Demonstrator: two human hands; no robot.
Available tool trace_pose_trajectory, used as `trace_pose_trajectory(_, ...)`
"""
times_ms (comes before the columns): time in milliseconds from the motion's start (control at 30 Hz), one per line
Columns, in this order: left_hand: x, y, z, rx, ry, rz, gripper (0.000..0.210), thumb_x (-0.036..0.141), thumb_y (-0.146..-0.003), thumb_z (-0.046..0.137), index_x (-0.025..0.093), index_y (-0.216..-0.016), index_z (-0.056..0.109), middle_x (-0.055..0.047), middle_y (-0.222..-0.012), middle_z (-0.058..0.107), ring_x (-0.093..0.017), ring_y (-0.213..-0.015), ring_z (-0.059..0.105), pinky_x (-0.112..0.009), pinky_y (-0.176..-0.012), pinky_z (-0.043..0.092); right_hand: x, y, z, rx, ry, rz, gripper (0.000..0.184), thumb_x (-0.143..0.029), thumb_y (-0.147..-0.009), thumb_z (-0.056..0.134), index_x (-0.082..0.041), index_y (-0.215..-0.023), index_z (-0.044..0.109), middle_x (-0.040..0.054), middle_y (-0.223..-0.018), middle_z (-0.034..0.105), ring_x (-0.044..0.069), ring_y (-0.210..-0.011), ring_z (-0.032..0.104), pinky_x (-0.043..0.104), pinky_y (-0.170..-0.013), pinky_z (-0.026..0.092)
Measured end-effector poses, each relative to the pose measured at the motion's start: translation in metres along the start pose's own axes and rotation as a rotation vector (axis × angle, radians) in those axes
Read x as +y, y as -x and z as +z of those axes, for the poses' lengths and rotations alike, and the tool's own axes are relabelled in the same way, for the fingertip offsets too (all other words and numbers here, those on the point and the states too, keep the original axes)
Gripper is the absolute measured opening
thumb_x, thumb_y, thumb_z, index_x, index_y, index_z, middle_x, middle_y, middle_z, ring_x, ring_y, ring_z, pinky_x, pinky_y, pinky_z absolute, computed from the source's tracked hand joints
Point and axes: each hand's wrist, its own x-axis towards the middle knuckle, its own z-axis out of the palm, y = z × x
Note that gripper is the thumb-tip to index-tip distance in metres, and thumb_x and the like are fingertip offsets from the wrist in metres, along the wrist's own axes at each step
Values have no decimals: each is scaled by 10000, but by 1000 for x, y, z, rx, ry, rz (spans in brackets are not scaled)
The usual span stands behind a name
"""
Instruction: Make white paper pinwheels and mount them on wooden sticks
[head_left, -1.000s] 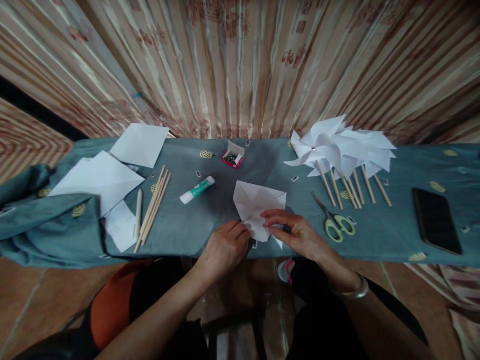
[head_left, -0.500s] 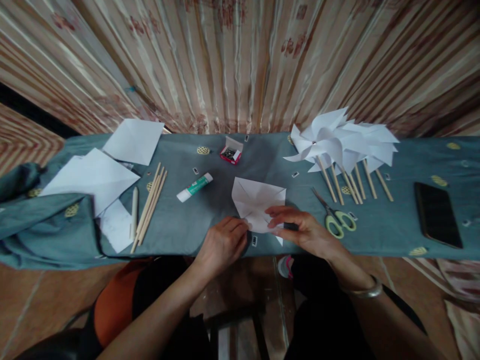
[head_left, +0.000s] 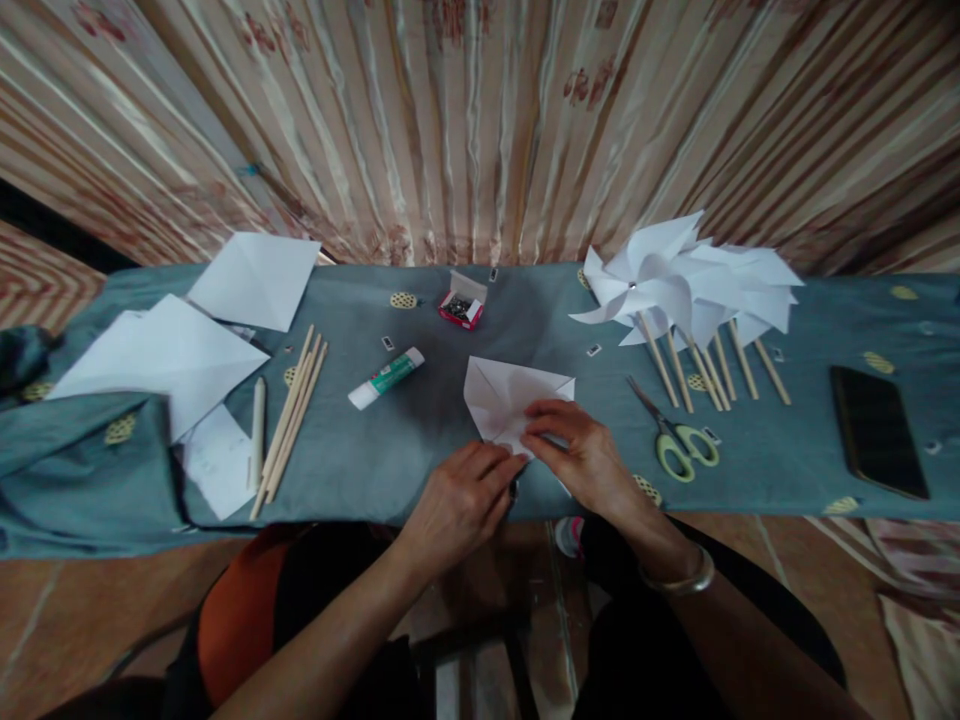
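Our left hand [head_left: 461, 500] has slid toward our right hand [head_left: 577, 445], so they nearly meet over the paper [head_left: 495, 390]. Left fingers are bunched together; right thumb and forefinger sit slightly apart against it. We can't tell if either's pinching. Paper's on the table [head_left: 409, 450], left of the scissors [head_left: 666, 428].

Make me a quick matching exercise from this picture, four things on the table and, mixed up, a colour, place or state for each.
1. creased paper
2. scissors
3. small box
4. phone

A. lid open
B. nearest the picture's right edge
C. touched by left hand and right hand
D. yellow-green handles

Pairs: 1-C, 2-D, 3-A, 4-B
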Motion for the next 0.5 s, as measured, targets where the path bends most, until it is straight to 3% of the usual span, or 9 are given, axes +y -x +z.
trace_pose_trajectory(500,-2,-1,2,25,4,-42,244,131,-902,479,128,-1102,619,-99,-995,655,-206,-907,615,-366,-786,579,-10,-2,5,35,158,-33,121,-181,-829,590,-203,-736,664,88,-978,686,245,-977,615,399,-888,496)
